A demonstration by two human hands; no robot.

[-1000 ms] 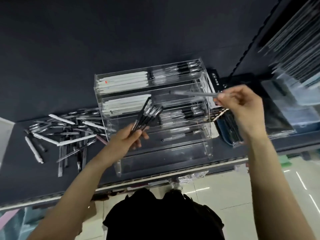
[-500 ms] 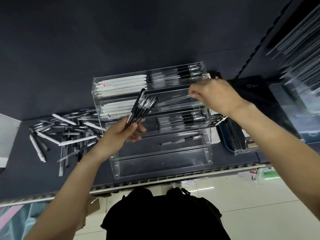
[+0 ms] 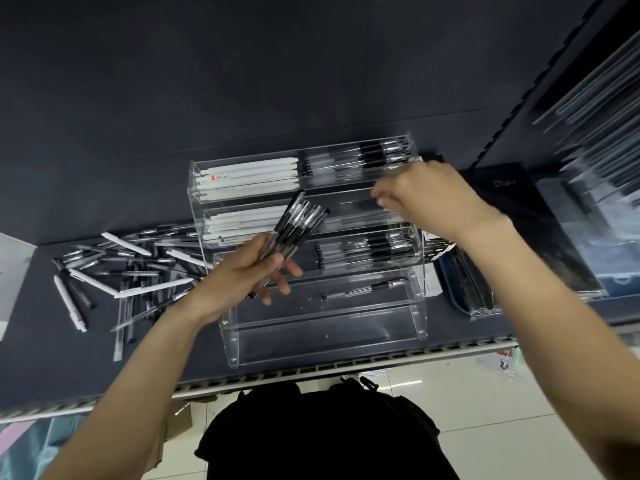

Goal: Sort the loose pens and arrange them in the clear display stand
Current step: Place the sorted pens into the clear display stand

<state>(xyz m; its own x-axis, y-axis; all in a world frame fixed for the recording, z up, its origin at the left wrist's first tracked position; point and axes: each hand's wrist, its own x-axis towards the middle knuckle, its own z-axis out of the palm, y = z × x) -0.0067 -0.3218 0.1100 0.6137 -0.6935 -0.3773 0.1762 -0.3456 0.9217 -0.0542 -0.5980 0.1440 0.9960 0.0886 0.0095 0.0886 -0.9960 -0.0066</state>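
A clear tiered display stand sits on a dark shelf. White pens fill the left of its top two tiers, and clear pens with black grips lie on the right. My left hand hovers in front of the stand and grips a bundle of black-and-clear pens, tips pointing up and right. My right hand reaches over the right half of the second tier, fingertips pinched on the end of a blurred clear pen lying in that tier. Loose pens are piled left of the stand.
A lone pen lies in the fourth tier. To the right stand a black diary and a clear holder with dark items. The shelf's front rail runs below the stand, with a black bag beneath it.
My right hand carried the clear pen from the stand's right side leftward and down into the second tier. My left hand with its bundle stayed nearly still.
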